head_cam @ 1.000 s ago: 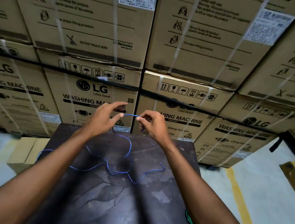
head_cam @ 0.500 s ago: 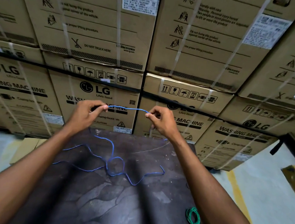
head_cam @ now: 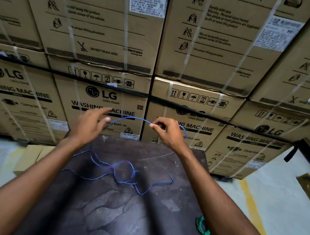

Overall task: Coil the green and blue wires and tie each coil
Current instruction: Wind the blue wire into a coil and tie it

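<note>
The blue wire (head_cam: 124, 173) lies mostly loose on the dark table (head_cam: 119, 219), sprawled in irregular bends and one rough loop across the far half of the surface, with a free end curling up toward your right forearm. One stretch of it rises off the table and arcs in the air between your hands, above the table's far edge. Your right hand (head_cam: 168, 132) pinches that raised stretch between thumb and forefinger, the other fingers curled in; a further length of wire curves out behind the hand on its right side. Your left hand (head_cam: 89, 123) is spread, fingers extended and blurred; the thumb tip sits just beside the arc's left end, and whether it touches the wire cannot be told. The green wire (head_cam: 202, 227) is a small coil lying near the table's right edge, partly hidden by your right forearm. Stacked washing machine cartons (head_cam: 98, 99), strapped with bands, stand directly behind the table.
</note>
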A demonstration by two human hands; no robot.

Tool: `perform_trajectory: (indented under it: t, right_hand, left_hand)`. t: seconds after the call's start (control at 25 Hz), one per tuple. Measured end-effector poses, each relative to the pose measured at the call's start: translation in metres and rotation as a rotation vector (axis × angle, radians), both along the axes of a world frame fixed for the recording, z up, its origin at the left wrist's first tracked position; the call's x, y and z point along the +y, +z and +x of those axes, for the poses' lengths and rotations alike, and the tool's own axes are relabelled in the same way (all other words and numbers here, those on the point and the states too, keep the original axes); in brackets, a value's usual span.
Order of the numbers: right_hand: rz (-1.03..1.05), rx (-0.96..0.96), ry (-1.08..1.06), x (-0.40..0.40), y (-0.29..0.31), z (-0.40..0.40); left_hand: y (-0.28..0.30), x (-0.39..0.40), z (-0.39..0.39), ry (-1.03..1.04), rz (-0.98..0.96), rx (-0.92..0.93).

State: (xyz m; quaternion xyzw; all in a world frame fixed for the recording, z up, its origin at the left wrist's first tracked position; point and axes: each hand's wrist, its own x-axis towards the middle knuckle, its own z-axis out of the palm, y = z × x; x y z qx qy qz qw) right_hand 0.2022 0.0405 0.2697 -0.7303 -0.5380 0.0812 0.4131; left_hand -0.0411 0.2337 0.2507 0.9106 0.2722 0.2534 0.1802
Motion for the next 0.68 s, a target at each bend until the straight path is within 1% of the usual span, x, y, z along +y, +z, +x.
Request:
perform_trajectory:
  t: [0.12,0.28,0.36,0.48,0.56,0.68]
  right_hand:
    - [-0.005,0.019,0.037,0.007,0.006,-0.016]
    - [0.015,0.038,0.054,0.004,0.016,-0.022]
    - [-0.016,0.027,0.049,-0.001,0.019,-0.016]
    - [-0.081,-0.068,0.017,-0.015,0.017,0.007]
    - [-0.09,-0.077,0.012,-0.023,0.014,0.016]
    - [-0.061,-0.108,0.047,-0.024,0.018,0.004]
  left_hand:
    - [0.014,-0.041,0.039,-0.16,0.004,-0.033]
    - [0.023,-0.066,0.059,-0.238,-0.119,-0.138]
    - [0.021,-0.062,0.055,-0.234,-0.153,-0.181]
    - [0.021,-0.037,0.042,-0.16,-0.181,-0.257]
    - [0.024,-0.02,0.032,-0.091,-0.131,-0.224]
    - [0.029,-0.017,0.028,-0.027,-0.024,-0.08]
